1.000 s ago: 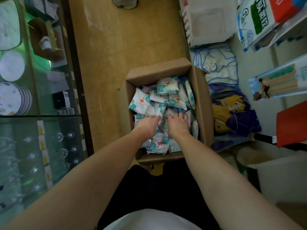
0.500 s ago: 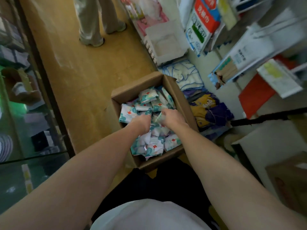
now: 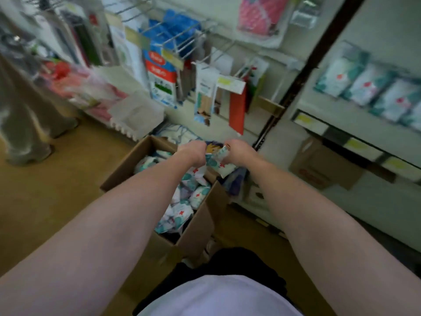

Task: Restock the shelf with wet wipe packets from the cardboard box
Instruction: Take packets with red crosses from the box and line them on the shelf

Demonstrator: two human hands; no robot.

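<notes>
risk first, left to right. left hand (image 3: 192, 151), raised over the far right corner of the cardboard box (image 3: 127, 169), fingers curled under and gripping a bunch of wet wipe packets (image 3: 196, 174) that hang below the fist; number held impossible to count through the blur. loose grip on slippery wrappers, so likely slips: a packet dropping back into the box, or past the right rim onto the floor (image 3: 45, 201) and the folded cloth goods (image 3: 234, 181) lying beside it. right hand (image 3: 238, 151), level with the left and just beside it, fingers curled round one packet (image 3: 222, 152), thumb side toward the other hand. two full hands close together could knock each other and shake something free. carry toward the shelf (image 3: 355, 124) at upper right passes hanging packs (image 3: 206, 92) on wire pegs; a swinging forearm could catch them. on that shelf, a row of matching packets (image 3: 364, 83) already stands close to the front edge, so pushing new ones in carelessly could tip those off. rest of the stock heaped in the box, from far edge to near corner.

writing: red cross marks on teal and white wrappers, nothing else legible. red lettering on a second carton (image 3: 319, 169) under the shelf, blurred. yellow price tags (image 3: 230, 82) unreadable.
</notes>
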